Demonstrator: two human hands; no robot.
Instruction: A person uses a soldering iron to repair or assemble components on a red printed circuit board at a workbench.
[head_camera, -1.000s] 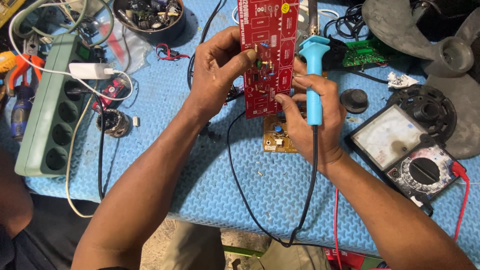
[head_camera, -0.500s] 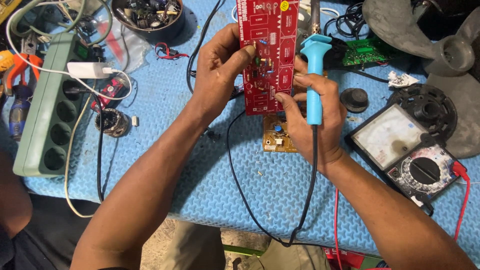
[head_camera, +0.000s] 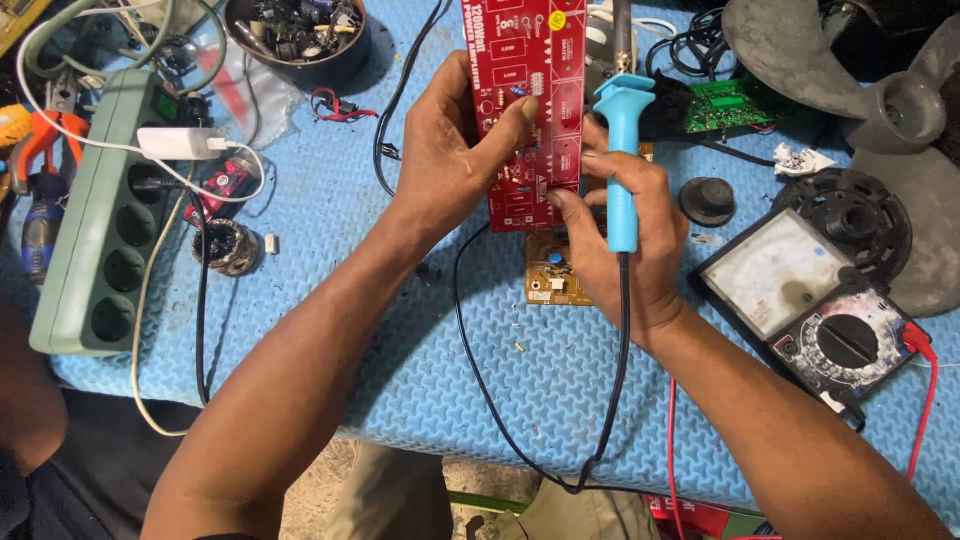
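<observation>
So the red circuit board (head_camera: 528, 110) is up off the bench, long axis running straight away from the person, near end roughly level with the knuckles. The left hand (head_camera: 450, 150) has it by the left edge, thumb laid flat across the face and the other fingers curled behind, a proper firm pinch. The right hand (head_camera: 625, 240) sits just right of the board, wrapped round a blue soldering iron (head_camera: 622, 160) that points up and away, parallel to the board; its fingertips also touch the board's right edge. Both hands are on it, the left doing most of the holding.

Directly below the board a small tan board (head_camera: 552, 275) lies flat on the blue foam mat (head_camera: 400, 330). Right of the board there's an analog multimeter (head_camera: 815, 310) and a grey fan blade (head_camera: 850, 80); left of it a green power strip (head_camera: 100, 230), and up-left a dark bowl of parts (head_camera: 300, 35). Cluttered repair bench, bare ground under the edge.
</observation>
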